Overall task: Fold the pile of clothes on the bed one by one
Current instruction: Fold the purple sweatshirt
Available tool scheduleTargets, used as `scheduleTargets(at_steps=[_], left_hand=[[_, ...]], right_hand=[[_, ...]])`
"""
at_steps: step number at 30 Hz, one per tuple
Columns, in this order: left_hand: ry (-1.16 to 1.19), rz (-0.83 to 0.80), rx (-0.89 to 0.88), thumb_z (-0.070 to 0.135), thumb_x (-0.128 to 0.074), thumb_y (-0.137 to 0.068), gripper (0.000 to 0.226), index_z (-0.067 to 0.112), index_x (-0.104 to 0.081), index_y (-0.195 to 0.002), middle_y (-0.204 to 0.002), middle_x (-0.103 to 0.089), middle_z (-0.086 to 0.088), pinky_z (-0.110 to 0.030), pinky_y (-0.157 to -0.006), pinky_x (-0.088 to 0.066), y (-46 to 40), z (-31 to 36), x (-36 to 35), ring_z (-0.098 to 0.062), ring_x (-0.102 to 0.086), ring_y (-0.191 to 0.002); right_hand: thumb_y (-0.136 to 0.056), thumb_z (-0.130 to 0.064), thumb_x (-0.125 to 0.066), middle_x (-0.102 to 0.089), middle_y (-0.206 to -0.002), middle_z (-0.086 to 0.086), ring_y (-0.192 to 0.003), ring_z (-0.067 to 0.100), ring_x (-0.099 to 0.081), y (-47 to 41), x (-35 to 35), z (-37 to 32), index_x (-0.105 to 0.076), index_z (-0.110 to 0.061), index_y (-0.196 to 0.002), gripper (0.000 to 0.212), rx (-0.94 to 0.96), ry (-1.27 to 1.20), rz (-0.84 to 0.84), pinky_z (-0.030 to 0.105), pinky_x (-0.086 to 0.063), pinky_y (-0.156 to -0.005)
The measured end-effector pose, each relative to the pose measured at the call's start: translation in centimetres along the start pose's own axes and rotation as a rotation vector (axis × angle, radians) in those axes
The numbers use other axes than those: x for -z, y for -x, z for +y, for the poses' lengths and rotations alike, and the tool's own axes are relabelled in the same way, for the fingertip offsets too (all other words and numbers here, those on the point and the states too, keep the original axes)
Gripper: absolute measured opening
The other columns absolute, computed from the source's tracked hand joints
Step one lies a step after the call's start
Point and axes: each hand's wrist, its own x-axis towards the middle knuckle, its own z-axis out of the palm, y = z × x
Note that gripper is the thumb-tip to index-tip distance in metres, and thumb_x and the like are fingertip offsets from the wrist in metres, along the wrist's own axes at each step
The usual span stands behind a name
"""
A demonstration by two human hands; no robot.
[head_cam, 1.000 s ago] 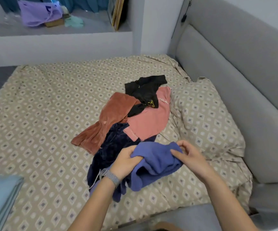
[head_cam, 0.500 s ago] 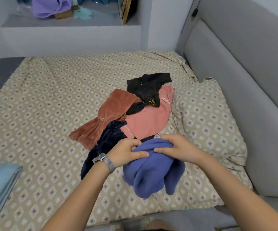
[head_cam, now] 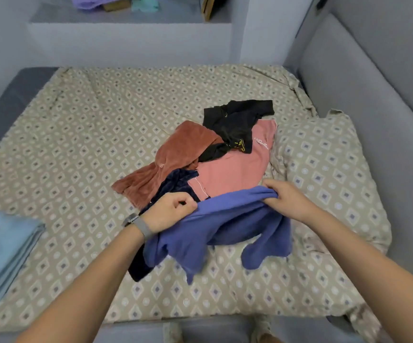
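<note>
Clothes are heaped just right of the frame's centre on the bed, and you have the top piece, a blue-violet garment, lifted off their near edge. Your left hand has its grip bunched tight on the garment's left upper edge, and your right hand pinches the right upper edge, so the cloth hangs between them with two loose ends trailing onto the patterned bedspread. Holding it by two spread points looks meant to open it out and find its shape before any fold, which I judge is the step in hand; no fold is made in it yet.

Behind your hands the rest waits: a navy velvet piece partly under the blue one, a rust-brown velvet piece to its left, a pink shirt with white lettering, and a black garment on top at the far end. They overlap, so lifting one may drag another.

At the left edge of the frame lies a light blue folded stack, probably where finished pieces go. A matching pillow sits at the right against the grey padded headboard
</note>
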Motion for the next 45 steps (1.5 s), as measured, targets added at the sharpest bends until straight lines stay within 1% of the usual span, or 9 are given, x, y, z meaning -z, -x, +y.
scheduleTargets(at_steps=[5,8,12,15,23,29,34,41,45], left_hand=[[-0.645,-0.343,0.397,0.034,-0.079,-0.074,0.037,0.011,-0.051,-0.065,-0.06,-0.041,-0.003,-0.028,-0.06,-0.031,-3.7,0.4,1.0,-0.019,-0.042,-0.067],[-0.803,0.245,0.365,0.008,-0.061,-0.085,0.01,0.005,-0.069,-0.088,-0.076,-0.061,-0.011,-0.032,-0.066,-0.043,-6.4,1.1,1.7,-0.034,-0.06,-0.08],[-0.703,0.885,-0.041,-0.008,-0.058,-0.068,0.048,0.015,-0.075,-0.106,-0.08,-0.06,-0.015,-0.04,-0.06,-0.049,-7.3,-1.0,0.5,-0.039,-0.062,-0.072],[-0.779,0.642,-0.097,0.005,-0.055,-0.069,0.045,0.017,-0.073,-0.108,-0.076,-0.06,-0.012,-0.042,-0.056,-0.054,-7.7,-7.9,-3.8,-0.037,-0.064,-0.068],[-0.918,-0.272,0.336,0.083,-0.036,-0.074,0.078,0.04,-0.048,-0.138,-0.125,-0.058,0.0,-0.03,-0.095,-0.043,-4.9,-29.8,-15.4,-0.02,-0.055,-0.118],[-0.564,-0.106,0.382,0.053,-0.07,-0.08,0.065,0.038,-0.046,-0.138,-0.123,-0.062,0.01,-0.007,-0.082,-0.035,-0.8,-39.1,-19.5,-0.012,-0.058,-0.116],[-0.769,-0.016,0.304,0.015,-0.049,-0.094,0.07,0.031,-0.009,-0.149,-0.102,-0.038,0.006,-0.022,-0.072,-0.034,2.1,-39.2,-22.5,-0.019,-0.055,-0.11],[-0.877,-0.149,0.35,0.035,-0.03,-0.105,0.041,0.038,-0.036,-0.146,-0.111,-0.039,-0.003,-0.029,-0.092,-0.04,8.0,-37.5,-26.2,-0.025,-0.052,-0.117],[-1.007,-0.252,0.231,0.046,-0.045,-0.099,0.037,0.012,-0.051,-0.113,-0.119,-0.054,-0.01,-0.028,-0.079,-0.034,10.3,-36.5,-27.5,-0.027,-0.053,-0.118]], right_hand=[[-0.079,-0.006,-0.056,-0.03,-0.055,-0.006,-0.056,0.011,-0.029,-5.3,3.5,3.0,-0.028,-0.023,-0.058,0.039,0.103,0.099,-0.089,0.031,-0.025,-0.054],[-0.077,0.003,-0.06,-0.034,-0.055,-0.003,-0.059,0.023,-0.038,-7.7,4.5,4.7,-0.032,-0.021,-0.061,0.041,0.123,0.241,0.029,0.034,-0.028,-0.055],[-0.059,0.004,-0.047,-0.04,-0.061,-0.007,-0.062,0.024,-0.043,-8.1,4.1,7.1,-0.039,-0.027,-0.066,0.033,0.283,0.296,0.449,0.036,-0.034,-0.059],[-0.05,0.003,-0.057,-0.056,-0.069,0.003,-0.066,0.026,-0.051,-7.1,-1.6,13.4,-0.059,-0.018,-0.066,0.026,0.255,0.391,0.415,0.04,-0.042,-0.061],[-0.085,-0.029,-0.059,-0.053,-0.101,-0.01,-0.12,0.018,-0.048,-2.4,-22.2,28.5,-0.047,-0.032,-0.076,0.015,-0.197,0.617,-0.422,0.033,-0.031,-0.081],[-0.082,-0.048,-0.063,-0.042,-0.101,-0.011,-0.119,0.023,-0.032,-0.4,-28.4,31.7,-0.059,-0.032,-0.108,0.03,-0.173,0.702,-0.405,0.036,-0.032,-0.082],[-0.085,-0.035,-0.06,-0.047,-0.117,-0.004,-0.126,0.024,-0.034,3.5,-29.2,31.2,-0.062,-0.03,-0.102,0.018,-0.17,0.648,-0.306,0.035,-0.04,-0.09],[-0.086,-0.012,-0.053,-0.052,-0.137,-0.006,-0.128,0.02,-0.049,12.1,-30.0,30.3,-0.058,-0.025,-0.13,0.046,-0.207,0.565,-0.21,0.028,-0.041,-0.095],[-0.082,-0.01,-0.051,-0.063,-0.114,0.004,-0.102,0.022,-0.056,16.2,-29.8,30.1,-0.066,-0.03,-0.1,0.031,-0.241,0.518,-0.299,0.016,-0.034,-0.06]])
